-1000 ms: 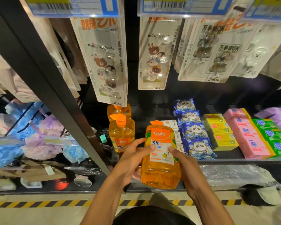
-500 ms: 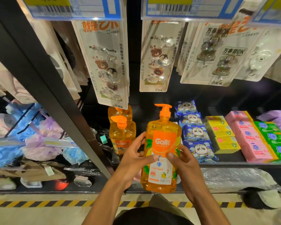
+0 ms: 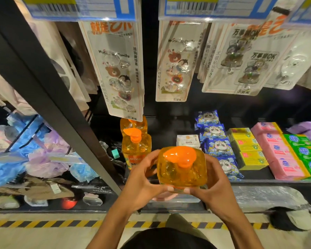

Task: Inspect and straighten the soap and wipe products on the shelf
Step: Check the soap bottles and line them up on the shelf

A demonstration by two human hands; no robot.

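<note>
An orange pump bottle of liquid soap (image 3: 181, 168) is held in front of the shelf, seen from above with its pump cap facing me. My left hand (image 3: 142, 184) grips its left side and my right hand (image 3: 214, 186) grips its right side, fingertips meeting under the near edge. Two more orange soap bottles (image 3: 136, 146) stand on the black shelf (image 3: 258, 178) just left of it. Blue panda wipe packs (image 3: 217, 144) lie in a row to the right, with a white wipe pack (image 3: 188, 141) behind the held bottle.
Yellow (image 3: 246, 150), pink (image 3: 280, 153) and green soap boxes (image 3: 307, 153) fill the shelf's right part. Hook packs (image 3: 118, 69) hang above on pegs. A black upright post (image 3: 52, 97) stands at left, with bath sponges (image 3: 43, 155) beyond it. A striped floor line runs below.
The bottle has been tipped from label-facing-me to top-facing-me and raised a little. Both hands shifted round its sides.
</note>
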